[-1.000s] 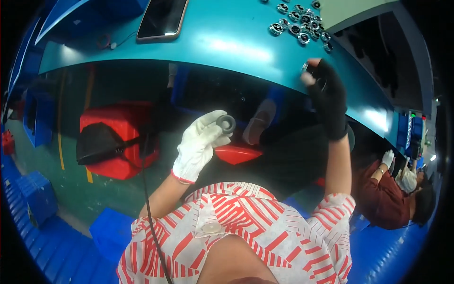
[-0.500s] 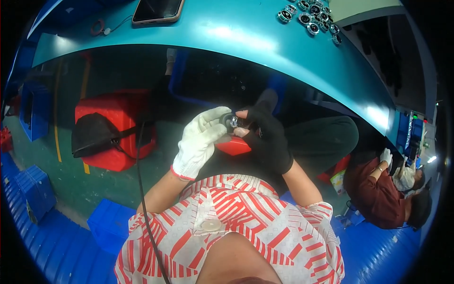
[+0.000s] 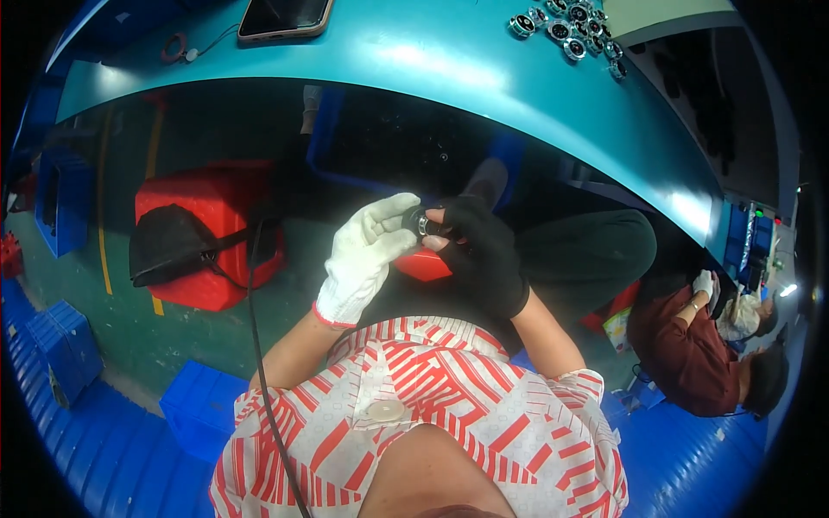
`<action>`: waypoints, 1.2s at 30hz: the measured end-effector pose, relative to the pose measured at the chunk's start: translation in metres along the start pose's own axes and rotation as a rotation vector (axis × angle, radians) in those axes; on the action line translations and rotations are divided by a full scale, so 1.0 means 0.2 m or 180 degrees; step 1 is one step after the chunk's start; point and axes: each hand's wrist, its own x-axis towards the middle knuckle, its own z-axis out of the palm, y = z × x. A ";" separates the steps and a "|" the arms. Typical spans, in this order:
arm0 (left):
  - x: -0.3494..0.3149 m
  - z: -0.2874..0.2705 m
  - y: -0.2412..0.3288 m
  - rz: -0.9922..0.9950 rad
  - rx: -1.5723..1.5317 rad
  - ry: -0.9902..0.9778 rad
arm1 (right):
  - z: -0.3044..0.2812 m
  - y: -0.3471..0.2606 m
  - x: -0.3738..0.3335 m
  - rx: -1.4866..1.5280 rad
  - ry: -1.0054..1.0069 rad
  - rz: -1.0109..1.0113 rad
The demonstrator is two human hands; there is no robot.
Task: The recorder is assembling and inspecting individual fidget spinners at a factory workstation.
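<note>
A small round black part with a shiny metal ring is held in front of my body, below the table's near edge. My left hand, in a white knitted glove, grips its left side with thumb and fingers. On the other side, the bare fingertips of my right hand pinch it; that hand wears a black fingerless glove. Both hands meet at the part, and the fingers partly cover it. Its exact kind does not show.
Several round chrome-and-black pieces lie at the far right of the teal table. A phone lies there too. Under it stands a blue bin. At left, a black bag rests on a red stool. A co-worker sits at right.
My hands stay together in almost the same place. The held part has tilted slightly, its shiny ring now turned more to view between the fingers. My right hand has shifted a little to the left.
</note>
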 end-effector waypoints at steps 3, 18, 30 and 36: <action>-0.01 -0.02 -0.03 0.0067 0.0183 0.0106 | 0.01 0.01 0.00 -0.0261 -0.0118 -0.0077; -0.05 -0.04 -0.08 0.0598 0.2293 0.0242 | 0.09 0.03 -0.02 -0.0482 -0.0340 -0.0001; -0.02 -0.05 -0.08 0.1398 0.3509 0.0064 | 0.10 0.07 0.00 -0.0928 -0.0206 -0.0242; -0.03 -0.03 -0.06 0.1026 0.4213 0.0142 | 0.07 0.07 0.01 -0.1191 -0.0604 -0.0330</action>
